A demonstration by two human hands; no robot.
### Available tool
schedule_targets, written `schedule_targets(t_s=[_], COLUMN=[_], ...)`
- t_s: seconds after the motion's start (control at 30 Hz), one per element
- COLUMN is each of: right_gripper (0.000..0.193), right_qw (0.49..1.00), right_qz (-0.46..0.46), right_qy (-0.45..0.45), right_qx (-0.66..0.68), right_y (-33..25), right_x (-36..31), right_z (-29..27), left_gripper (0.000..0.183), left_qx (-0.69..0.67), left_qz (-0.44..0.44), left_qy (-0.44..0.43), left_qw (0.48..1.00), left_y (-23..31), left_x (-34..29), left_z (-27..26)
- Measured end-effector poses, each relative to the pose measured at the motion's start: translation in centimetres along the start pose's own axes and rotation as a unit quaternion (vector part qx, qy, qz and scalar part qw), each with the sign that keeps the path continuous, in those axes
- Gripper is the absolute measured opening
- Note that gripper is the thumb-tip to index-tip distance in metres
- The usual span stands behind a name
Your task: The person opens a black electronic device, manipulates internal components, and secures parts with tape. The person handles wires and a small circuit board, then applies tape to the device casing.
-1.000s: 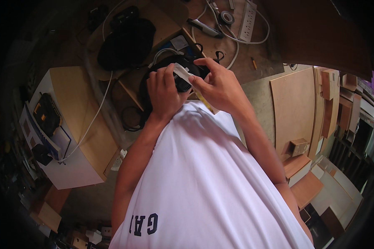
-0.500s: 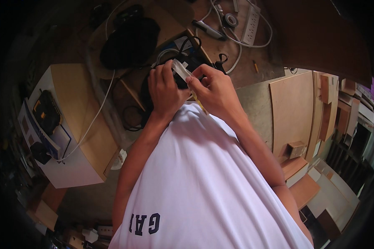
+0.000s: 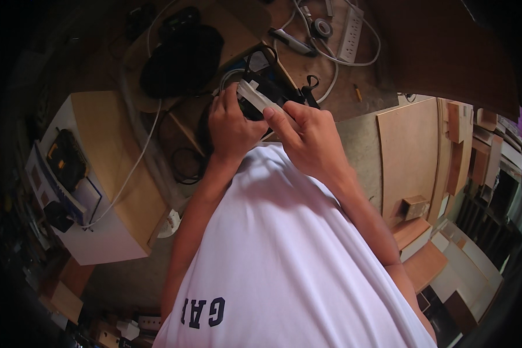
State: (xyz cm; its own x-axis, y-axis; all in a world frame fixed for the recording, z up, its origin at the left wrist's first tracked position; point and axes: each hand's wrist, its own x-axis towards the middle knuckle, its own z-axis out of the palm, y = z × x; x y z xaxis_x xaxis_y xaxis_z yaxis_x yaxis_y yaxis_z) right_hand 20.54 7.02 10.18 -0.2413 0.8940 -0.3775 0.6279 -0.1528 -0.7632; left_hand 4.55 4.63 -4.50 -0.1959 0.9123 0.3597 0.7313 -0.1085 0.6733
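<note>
A whitish, slightly see-through flat strip (image 3: 254, 94) is stretched between my hands, above an open box (image 3: 286, 72) of dark items and cables. Its exact kind does not show. My left hand (image 3: 233, 127) has its fingers curled at the strip's upper left end, the fingertips partly hidden. My right hand (image 3: 312, 138) is closed round the other end, with the thumb pressed along the strip. Just beyond the strip, a black object (image 3: 275, 88) lies in the box. A grey cable (image 3: 231, 73) loops behind my left fingers.
On the bench are a dark furry-looking bundle (image 3: 182, 61), a tape roll (image 3: 321, 28), a white power strip (image 3: 351, 35) with cords and a short yellow stick (image 3: 358, 93). A wooden cabinet (image 3: 119, 174) stands left; wood panels (image 3: 409, 156) are at right.
My right hand has shifted slightly right and down and turned, with more of the pale strip showing straight. The yellow piece that hung under that hand is out of sight.
</note>
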Motion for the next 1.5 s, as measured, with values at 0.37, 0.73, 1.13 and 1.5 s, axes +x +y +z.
schedule_targets(t_s=[0.37, 0.73, 1.13, 1.5], right_gripper=[0.051, 0.048, 0.043, 0.057], right_qw=[0.995, 0.995, 0.994, 0.977], right_qz=[0.000, 0.007, 0.094, 0.078], right_qy=[0.041, 0.056, 0.000, -0.113], right_qx=[-0.095, -0.078, -0.055, 0.165], right_y=[0.9, 1.7, 2.4, 4.8], right_x=[-1.1, -1.5, -0.9, 1.2], right_z=[0.5, 0.5, -0.4, -1.3], left_gripper=[0.084, 0.081, 0.076, 0.082], left_qx=[-0.012, -0.015, -0.043, -0.120], left_qz=[-0.062, -0.080, -0.099, -0.134], left_qy=[-0.018, -0.016, -0.029, -0.040], left_qw=[0.998, 0.997, 0.994, 0.983], left_y=[0.9, 1.5, 2.2, 2.3], left_x=[0.5, 1.0, 1.3, 0.7], left_z=[-1.0, -1.4, -2.3, -2.6])
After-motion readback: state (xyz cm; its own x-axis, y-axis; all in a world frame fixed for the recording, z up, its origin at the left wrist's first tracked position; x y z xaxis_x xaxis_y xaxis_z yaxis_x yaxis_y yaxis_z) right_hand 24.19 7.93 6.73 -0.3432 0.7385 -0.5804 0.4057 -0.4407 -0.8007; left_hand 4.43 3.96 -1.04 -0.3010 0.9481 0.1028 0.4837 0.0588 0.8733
